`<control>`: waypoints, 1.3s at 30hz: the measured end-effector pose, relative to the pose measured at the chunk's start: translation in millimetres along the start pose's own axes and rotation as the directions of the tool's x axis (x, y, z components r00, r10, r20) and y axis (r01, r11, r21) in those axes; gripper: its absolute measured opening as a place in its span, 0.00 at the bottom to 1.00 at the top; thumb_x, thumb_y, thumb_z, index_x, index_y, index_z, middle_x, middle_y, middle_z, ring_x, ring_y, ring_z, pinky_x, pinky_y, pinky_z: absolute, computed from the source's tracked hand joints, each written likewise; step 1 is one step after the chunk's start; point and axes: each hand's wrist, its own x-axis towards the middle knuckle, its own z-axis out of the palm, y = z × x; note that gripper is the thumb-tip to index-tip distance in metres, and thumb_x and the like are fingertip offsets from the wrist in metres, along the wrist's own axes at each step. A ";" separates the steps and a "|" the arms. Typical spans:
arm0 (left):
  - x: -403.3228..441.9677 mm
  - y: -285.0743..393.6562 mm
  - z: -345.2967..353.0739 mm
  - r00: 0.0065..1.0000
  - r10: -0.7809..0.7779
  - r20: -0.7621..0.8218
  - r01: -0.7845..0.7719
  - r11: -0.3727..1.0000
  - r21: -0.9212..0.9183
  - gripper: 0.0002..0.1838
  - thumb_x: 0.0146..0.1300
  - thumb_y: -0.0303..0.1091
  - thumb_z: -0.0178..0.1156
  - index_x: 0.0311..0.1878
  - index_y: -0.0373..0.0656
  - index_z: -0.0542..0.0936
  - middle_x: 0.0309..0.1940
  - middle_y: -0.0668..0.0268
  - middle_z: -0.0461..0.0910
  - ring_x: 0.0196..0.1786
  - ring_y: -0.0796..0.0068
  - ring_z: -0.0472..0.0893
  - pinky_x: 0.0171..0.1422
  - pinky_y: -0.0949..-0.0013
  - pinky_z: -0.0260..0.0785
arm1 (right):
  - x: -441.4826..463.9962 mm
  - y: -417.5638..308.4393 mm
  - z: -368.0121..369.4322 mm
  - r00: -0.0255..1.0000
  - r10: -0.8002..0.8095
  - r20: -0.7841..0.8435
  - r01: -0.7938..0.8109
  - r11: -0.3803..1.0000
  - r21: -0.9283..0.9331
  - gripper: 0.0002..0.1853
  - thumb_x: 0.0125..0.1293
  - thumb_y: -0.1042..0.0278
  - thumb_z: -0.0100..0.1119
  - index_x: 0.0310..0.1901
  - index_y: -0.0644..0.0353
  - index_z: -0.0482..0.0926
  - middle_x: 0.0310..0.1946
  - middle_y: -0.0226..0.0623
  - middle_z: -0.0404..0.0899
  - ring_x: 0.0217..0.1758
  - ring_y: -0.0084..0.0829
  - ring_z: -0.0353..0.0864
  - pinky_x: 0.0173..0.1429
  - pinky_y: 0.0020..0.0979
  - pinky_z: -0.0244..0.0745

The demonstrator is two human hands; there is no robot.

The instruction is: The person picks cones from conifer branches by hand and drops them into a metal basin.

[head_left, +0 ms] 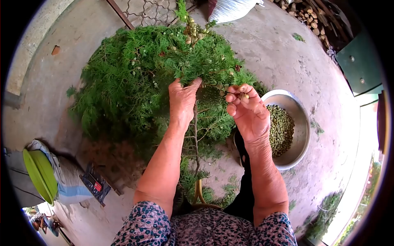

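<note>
In the middle of the head view, my left hand (182, 100) grips a leafy cypress-like branch (196, 141), whose bare brown stem runs down towards my lap. Clusters of pale green cones (193, 33) sit near its far tip. My right hand (251, 112) is raised palm up, its fingers curled around small green cones (245, 97); how many it holds is hidden. Just right of that hand stands a metal basin (303, 123), partly filled with small green and brownish cones (280, 130).
A large heap of cut green branches (119, 78) covers the floor ahead. A white sack (232, 10) and stacked firewood (310, 20) are at the back. At left sits a lime-green basin (39, 174) beside a sack. A green cabinet (359, 61) stands at right.
</note>
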 end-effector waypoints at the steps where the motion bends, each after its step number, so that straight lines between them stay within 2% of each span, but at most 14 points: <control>1: 0.5 -0.7 -0.8 1.000 0.000 -0.001 0.000 1.000 0.000 0.07 0.54 0.24 0.61 0.38 0.37 0.78 0.30 0.71 0.78 0.30 0.82 0.72 0.38 0.74 0.64 | -0.1 0.7 -0.2 1.000 0.009 0.006 -0.009 0.999 -0.040 0.06 0.60 0.73 0.54 0.39 0.62 0.73 0.32 0.37 0.75 0.32 0.27 0.74 0.32 0.23 0.68; 5: -1.1 0.0 -2.1 0.999 -0.023 0.038 0.019 0.993 0.116 0.09 0.55 0.23 0.61 0.40 0.38 0.77 0.32 0.68 0.79 0.32 0.78 0.75 0.39 0.70 0.67 | -2.0 7.2 -10.5 0.998 -0.024 -0.064 0.000 0.934 -0.358 0.06 0.61 0.71 0.57 0.38 0.61 0.74 0.26 0.30 0.74 0.28 0.21 0.71 0.30 0.20 0.65; 7: -2.9 -0.6 -0.8 0.997 -0.066 0.040 0.059 0.985 0.161 0.09 0.55 0.23 0.61 0.40 0.37 0.77 0.32 0.68 0.79 0.31 0.77 0.75 0.38 0.70 0.67 | 0.0 15.3 -5.1 0.940 -0.337 -0.054 0.166 0.588 -0.792 0.09 0.59 0.70 0.61 0.39 0.61 0.74 0.20 0.25 0.71 0.22 0.18 0.67 0.27 0.20 0.63; 8: -3.1 -2.4 -0.7 0.996 -0.059 0.065 0.048 0.986 0.157 0.09 0.55 0.23 0.61 0.40 0.37 0.77 0.31 0.67 0.79 0.31 0.77 0.75 0.38 0.69 0.67 | 0.6 17.0 -3.7 0.939 -0.340 -0.057 0.165 0.588 -0.792 0.09 0.59 0.70 0.61 0.39 0.61 0.74 0.20 0.25 0.71 0.22 0.18 0.67 0.27 0.20 0.63; 11: -7.2 -2.7 2.5 0.994 -0.060 0.089 0.048 0.990 0.131 0.08 0.54 0.24 0.62 0.37 0.35 0.77 0.28 0.67 0.79 0.28 0.78 0.73 0.34 0.71 0.65 | 1.1 18.9 2.3 0.891 -0.449 0.070 0.112 0.067 -0.991 0.12 0.54 0.70 0.64 0.39 0.60 0.74 0.18 0.33 0.73 0.19 0.23 0.67 0.25 0.24 0.66; 15: -9.3 -1.4 4.0 0.993 -0.061 0.098 0.053 0.995 0.090 0.07 0.53 0.25 0.62 0.35 0.34 0.77 0.26 0.67 0.78 0.26 0.80 0.72 0.31 0.73 0.63 | 3.3 20.3 0.4 0.882 -0.472 0.011 0.021 0.015 -1.000 0.10 0.54 0.72 0.63 0.37 0.61 0.75 0.20 0.39 0.76 0.21 0.24 0.73 0.27 0.26 0.68; 19: -10.2 -2.7 4.1 0.993 -0.046 0.112 0.033 0.993 0.111 0.07 0.53 0.24 0.62 0.36 0.34 0.77 0.26 0.68 0.78 0.27 0.81 0.72 0.32 0.74 0.63 | 5.6 17.6 -7.0 0.892 -0.451 -0.012 0.074 0.172 -0.982 0.07 0.56 0.73 0.61 0.36 0.63 0.75 0.20 0.37 0.76 0.22 0.21 0.71 0.28 0.25 0.68; 22: -9.3 -5.7 2.2 0.995 -0.020 0.094 0.013 0.997 0.073 0.08 0.53 0.24 0.62 0.36 0.35 0.77 0.27 0.69 0.78 0.28 0.81 0.71 0.33 0.74 0.63 | 9.1 12.8 -5.9 0.860 -0.509 0.042 0.272 0.387 -0.881 0.06 0.62 0.71 0.56 0.36 0.64 0.76 0.20 0.26 0.72 0.22 0.16 0.63 0.27 0.22 0.63; 23: -4.8 -7.6 -3.2 0.996 -0.016 0.093 0.007 0.995 0.098 0.08 0.54 0.23 0.61 0.38 0.35 0.77 0.29 0.68 0.78 0.29 0.79 0.73 0.35 0.73 0.65 | 2.4 1.8 -2.1 0.905 -0.398 -0.149 0.099 0.539 -0.837 0.07 0.63 0.68 0.55 0.35 0.64 0.76 0.19 0.24 0.69 0.20 0.15 0.60 0.23 0.21 0.58; 26: 3.0 -10.7 -14.7 0.999 0.001 0.054 -0.008 0.991 0.132 0.09 0.55 0.22 0.60 0.41 0.37 0.77 0.32 0.67 0.78 0.32 0.78 0.74 0.39 0.71 0.67 | 4.4 -13.5 -12.9 0.970 -0.188 -0.153 0.116 0.915 -0.386 0.06 0.63 0.67 0.55 0.35 0.59 0.73 0.19 0.25 0.67 0.19 0.15 0.63 0.18 0.19 0.53; 29: 1.6 -7.3 -12.3 0.999 0.043 0.005 -0.044 0.994 0.101 0.08 0.54 0.23 0.60 0.39 0.36 0.77 0.31 0.68 0.78 0.31 0.79 0.72 0.38 0.72 0.65 | 6.1 -14.3 -14.6 0.986 -0.054 -0.158 0.034 0.991 -0.127 0.05 0.62 0.69 0.54 0.37 0.59 0.72 0.25 0.31 0.71 0.19 0.19 0.65 0.19 0.19 0.55; 33: 0.2 -1.9 -9.0 0.998 0.050 -0.023 -0.049 0.998 0.051 0.08 0.54 0.24 0.61 0.37 0.35 0.77 0.30 0.69 0.78 0.30 0.80 0.71 0.37 0.73 0.64 | 6.8 -12.5 -14.2 0.984 -0.037 -0.173 0.027 0.998 -0.059 0.04 0.61 0.73 0.52 0.37 0.60 0.72 0.30 0.35 0.73 0.21 0.22 0.68 0.19 0.20 0.58; 35: -0.7 -1.2 -8.1 0.999 0.026 -0.021 -0.024 0.997 0.072 0.07 0.54 0.24 0.61 0.37 0.35 0.77 0.30 0.69 0.78 0.30 0.80 0.72 0.37 0.72 0.64 | 6.0 -14.0 -13.1 0.974 -0.064 -0.219 0.049 0.996 -0.072 0.04 0.62 0.71 0.53 0.37 0.60 0.73 0.27 0.33 0.73 0.20 0.20 0.67 0.19 0.19 0.57; 39: 1.8 -7.9 -11.2 0.999 0.036 -0.008 -0.033 0.972 0.234 0.06 0.54 0.24 0.61 0.36 0.35 0.77 0.29 0.69 0.78 0.29 0.79 0.72 0.37 0.73 0.65 | 2.7 -21.9 -20.1 0.949 -0.211 -0.236 0.114 0.923 -0.367 0.08 0.61 0.65 0.58 0.35 0.60 0.76 0.20 0.26 0.70 0.17 0.16 0.62 0.19 0.18 0.54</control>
